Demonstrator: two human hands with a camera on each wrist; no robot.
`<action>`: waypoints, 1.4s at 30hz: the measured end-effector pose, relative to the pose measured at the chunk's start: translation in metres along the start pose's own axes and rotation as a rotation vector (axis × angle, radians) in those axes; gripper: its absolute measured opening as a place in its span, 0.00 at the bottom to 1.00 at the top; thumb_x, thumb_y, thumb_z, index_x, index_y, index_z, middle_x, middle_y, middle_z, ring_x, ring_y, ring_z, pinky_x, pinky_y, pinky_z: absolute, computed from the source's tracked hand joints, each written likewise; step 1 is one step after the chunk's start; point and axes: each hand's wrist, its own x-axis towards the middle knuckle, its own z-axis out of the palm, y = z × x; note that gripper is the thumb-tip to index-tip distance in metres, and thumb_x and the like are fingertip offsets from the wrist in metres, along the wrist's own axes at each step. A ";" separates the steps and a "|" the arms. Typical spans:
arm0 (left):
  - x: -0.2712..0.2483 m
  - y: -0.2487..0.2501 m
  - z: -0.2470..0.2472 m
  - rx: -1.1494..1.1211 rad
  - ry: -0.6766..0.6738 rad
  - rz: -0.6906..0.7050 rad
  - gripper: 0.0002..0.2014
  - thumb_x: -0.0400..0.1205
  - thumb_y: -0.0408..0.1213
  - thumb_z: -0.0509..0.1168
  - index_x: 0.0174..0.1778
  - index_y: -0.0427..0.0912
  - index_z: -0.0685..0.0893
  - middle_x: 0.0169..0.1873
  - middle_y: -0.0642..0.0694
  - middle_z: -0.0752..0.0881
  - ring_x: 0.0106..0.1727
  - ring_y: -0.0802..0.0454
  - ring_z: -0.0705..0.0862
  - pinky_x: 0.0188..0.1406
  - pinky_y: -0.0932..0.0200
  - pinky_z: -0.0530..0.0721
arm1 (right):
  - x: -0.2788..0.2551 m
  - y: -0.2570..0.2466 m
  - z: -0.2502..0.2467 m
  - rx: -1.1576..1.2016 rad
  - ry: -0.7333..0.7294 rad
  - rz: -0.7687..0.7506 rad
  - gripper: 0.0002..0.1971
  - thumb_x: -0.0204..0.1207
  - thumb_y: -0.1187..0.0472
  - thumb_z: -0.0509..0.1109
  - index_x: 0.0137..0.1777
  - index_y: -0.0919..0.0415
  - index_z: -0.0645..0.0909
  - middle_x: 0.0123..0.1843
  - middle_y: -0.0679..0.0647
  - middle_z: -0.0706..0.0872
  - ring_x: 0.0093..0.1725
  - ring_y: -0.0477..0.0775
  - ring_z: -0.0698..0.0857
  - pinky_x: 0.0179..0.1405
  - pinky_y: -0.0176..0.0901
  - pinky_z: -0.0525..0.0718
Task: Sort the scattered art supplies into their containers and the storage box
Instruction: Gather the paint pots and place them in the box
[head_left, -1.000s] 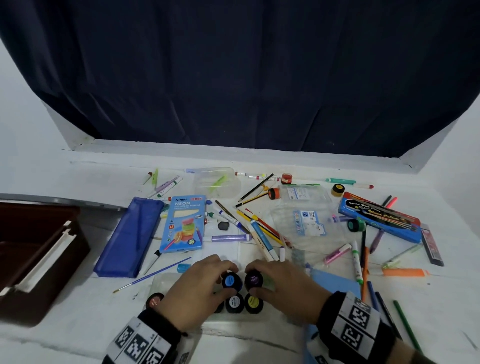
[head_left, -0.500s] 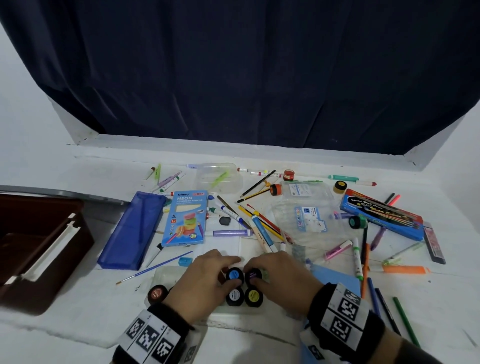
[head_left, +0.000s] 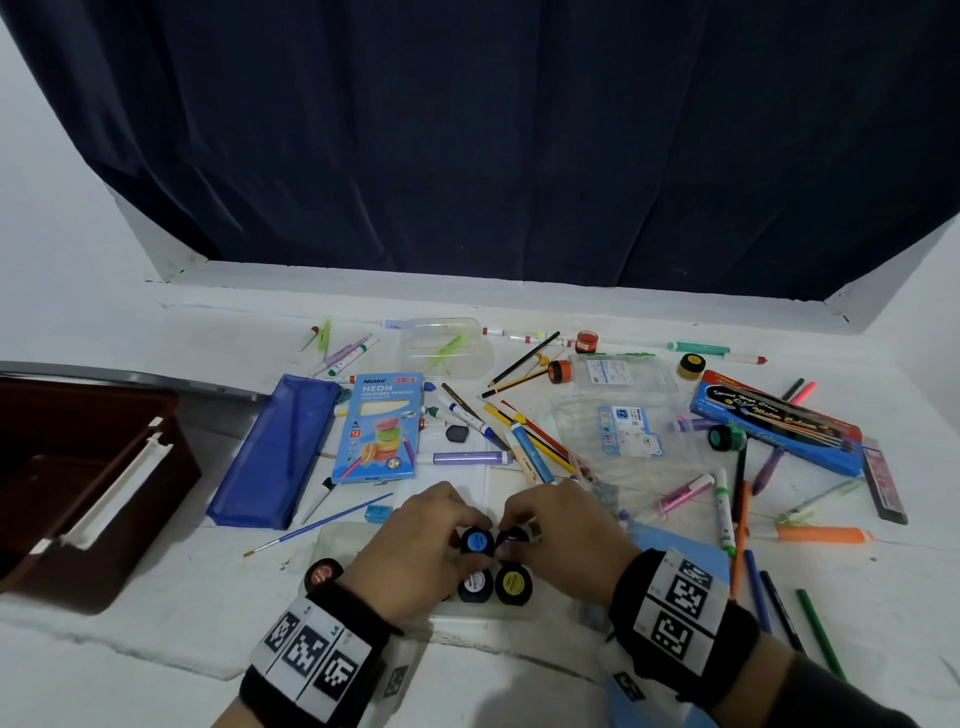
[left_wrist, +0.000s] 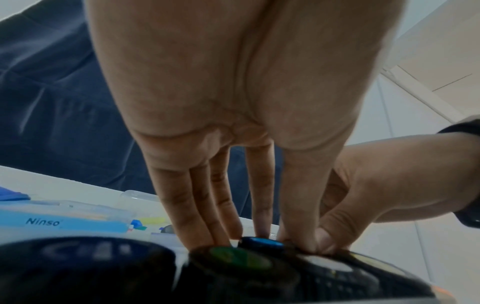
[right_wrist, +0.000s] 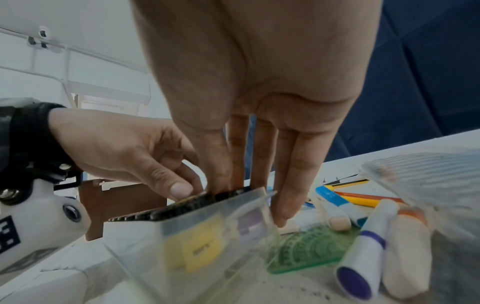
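Observation:
A clear plastic tray (head_left: 337, 545) near the front edge holds several black paint pots. My left hand (head_left: 462, 527) pinches the blue-lidded pot (head_left: 478, 541) between thumb and fingers. My right hand (head_left: 519, 522) pinches the purple-lidded pot (head_left: 514, 535) beside it, with its outer fingers down outside the tray wall (right_wrist: 207, 236). White-lidded (head_left: 475, 583) and yellow-lidded (head_left: 513, 583) pots sit in front. The left wrist view shows the blue pot (left_wrist: 262, 243) and a green-lidded pot (left_wrist: 239, 259). The brown storage box (head_left: 78, 467) stands open at the left.
A red-brown pot (head_left: 323, 573) sits at the tray's left end. Behind lie a blue pouch (head_left: 275, 452), a neon pencil box (head_left: 382, 426), a clear tub (head_left: 447, 348), a clear pen pouch (head_left: 623, 426) and a blue pencil box (head_left: 774, 421). Markers, pencils and brushes are scattered around.
Both hands stay over the tray. Their fingertips have drawn closer together over the blue and purple pots.

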 end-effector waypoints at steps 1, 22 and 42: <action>-0.001 -0.001 0.000 -0.006 0.005 -0.005 0.18 0.80 0.49 0.74 0.66 0.58 0.85 0.55 0.57 0.78 0.54 0.61 0.80 0.58 0.60 0.81 | -0.001 0.000 0.000 0.008 0.002 -0.005 0.08 0.73 0.48 0.76 0.48 0.49 0.87 0.47 0.45 0.89 0.48 0.46 0.85 0.51 0.46 0.85; -0.004 -0.008 0.004 0.152 -0.040 -0.001 0.26 0.77 0.61 0.72 0.71 0.63 0.81 0.61 0.64 0.76 0.62 0.57 0.75 0.63 0.47 0.77 | -0.011 -0.005 -0.011 -0.007 -0.105 0.040 0.19 0.64 0.46 0.83 0.52 0.51 0.85 0.51 0.47 0.87 0.51 0.50 0.83 0.51 0.46 0.82; 0.012 0.002 -0.017 -0.073 0.056 0.091 0.19 0.77 0.65 0.69 0.63 0.70 0.78 0.48 0.65 0.86 0.52 0.65 0.83 0.54 0.59 0.83 | -0.031 0.025 -0.021 0.369 0.124 0.054 0.16 0.77 0.54 0.76 0.63 0.46 0.81 0.59 0.42 0.87 0.49 0.39 0.87 0.42 0.30 0.83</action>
